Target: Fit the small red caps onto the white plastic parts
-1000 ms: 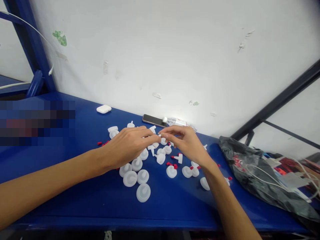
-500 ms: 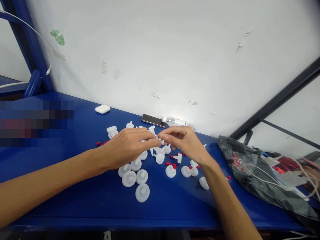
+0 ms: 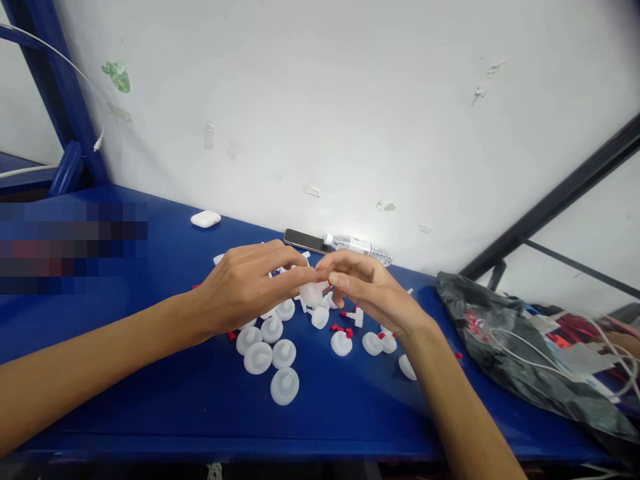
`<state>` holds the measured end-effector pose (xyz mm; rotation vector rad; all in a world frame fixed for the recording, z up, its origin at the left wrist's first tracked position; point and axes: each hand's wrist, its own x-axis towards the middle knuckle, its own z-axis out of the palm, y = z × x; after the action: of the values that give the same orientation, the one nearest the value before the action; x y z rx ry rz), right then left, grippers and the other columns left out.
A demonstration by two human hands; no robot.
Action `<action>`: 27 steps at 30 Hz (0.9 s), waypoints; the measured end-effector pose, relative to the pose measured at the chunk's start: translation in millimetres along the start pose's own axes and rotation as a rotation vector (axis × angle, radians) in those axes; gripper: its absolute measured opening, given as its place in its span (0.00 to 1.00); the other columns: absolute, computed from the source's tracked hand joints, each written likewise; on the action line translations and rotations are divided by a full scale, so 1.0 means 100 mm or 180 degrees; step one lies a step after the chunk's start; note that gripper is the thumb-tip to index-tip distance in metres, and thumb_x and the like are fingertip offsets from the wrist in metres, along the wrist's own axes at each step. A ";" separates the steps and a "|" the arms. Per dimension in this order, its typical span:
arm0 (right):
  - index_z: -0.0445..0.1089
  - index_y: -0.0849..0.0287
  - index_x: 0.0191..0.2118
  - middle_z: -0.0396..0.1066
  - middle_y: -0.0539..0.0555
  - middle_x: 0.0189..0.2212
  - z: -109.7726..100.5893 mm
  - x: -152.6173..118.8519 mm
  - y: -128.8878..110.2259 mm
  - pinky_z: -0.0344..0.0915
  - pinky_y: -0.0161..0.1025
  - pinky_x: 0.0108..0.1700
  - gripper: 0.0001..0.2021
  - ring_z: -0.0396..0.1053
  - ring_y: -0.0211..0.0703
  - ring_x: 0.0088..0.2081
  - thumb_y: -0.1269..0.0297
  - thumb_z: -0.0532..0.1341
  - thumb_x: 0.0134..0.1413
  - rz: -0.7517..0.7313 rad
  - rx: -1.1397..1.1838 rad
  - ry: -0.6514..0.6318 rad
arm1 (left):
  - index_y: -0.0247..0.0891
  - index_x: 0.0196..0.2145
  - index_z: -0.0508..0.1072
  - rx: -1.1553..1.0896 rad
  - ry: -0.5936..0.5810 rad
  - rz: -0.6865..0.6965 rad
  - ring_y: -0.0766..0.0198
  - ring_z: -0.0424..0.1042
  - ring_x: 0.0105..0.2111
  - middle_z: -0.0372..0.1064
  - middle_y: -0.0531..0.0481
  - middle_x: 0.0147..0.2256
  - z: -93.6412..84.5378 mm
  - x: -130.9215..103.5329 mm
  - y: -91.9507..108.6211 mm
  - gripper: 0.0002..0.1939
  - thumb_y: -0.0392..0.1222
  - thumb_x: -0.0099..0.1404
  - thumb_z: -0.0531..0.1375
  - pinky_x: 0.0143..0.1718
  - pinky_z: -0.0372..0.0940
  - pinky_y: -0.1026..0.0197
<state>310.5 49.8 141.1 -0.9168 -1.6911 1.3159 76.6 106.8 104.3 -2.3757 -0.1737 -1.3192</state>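
Over the middle of the blue table (image 3: 165, 400), my left hand (image 3: 245, 283) pinches a white plastic nozzle cap (image 3: 311, 295) between thumb and fingers. My right hand (image 3: 373, 283) meets it from the right, its thumb and fingers closed on a small red tip cap (image 3: 330, 283) at the nozzle's end. My fingers partly hide where the two parts meet. Several loose white nozzle caps (image 3: 285, 385) lie below and around my hands. Some, like the nozzle cap on its side (image 3: 357, 317), have a red tip. Small loose red tip caps (image 3: 341, 328) lie among them.
Along the wall lie a white earbud case (image 3: 205, 219), a dark phone (image 3: 305, 241) and a clear plastic bottle (image 3: 355, 245). A dark plastic bag (image 3: 480, 333) with cables and other items fills the right side. Blue metal framing (image 3: 70, 100) stands at the left.
The white nozzle cap between my hands now shows more plainly, with red at its tip. My left hand has shifted slightly left, and the right-hand fingers have opened out a little.
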 end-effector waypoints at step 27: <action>0.78 0.53 0.51 0.80 0.53 0.42 -0.01 0.12 0.11 0.71 0.46 0.60 0.13 0.77 0.48 0.52 0.57 0.65 0.64 -0.0230 0.0598 0.0946 | 0.37 0.50 0.68 0.0134 -0.0349 -0.0620 0.61 0.78 0.37 0.76 0.50 0.39 0.03 0.00 0.03 0.11 0.32 0.71 0.56 0.25 0.65 0.63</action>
<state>307.6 63.4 131.9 -0.8836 -1.3373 1.2014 79.4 105.2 102.1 -2.4467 -0.4710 -1.2554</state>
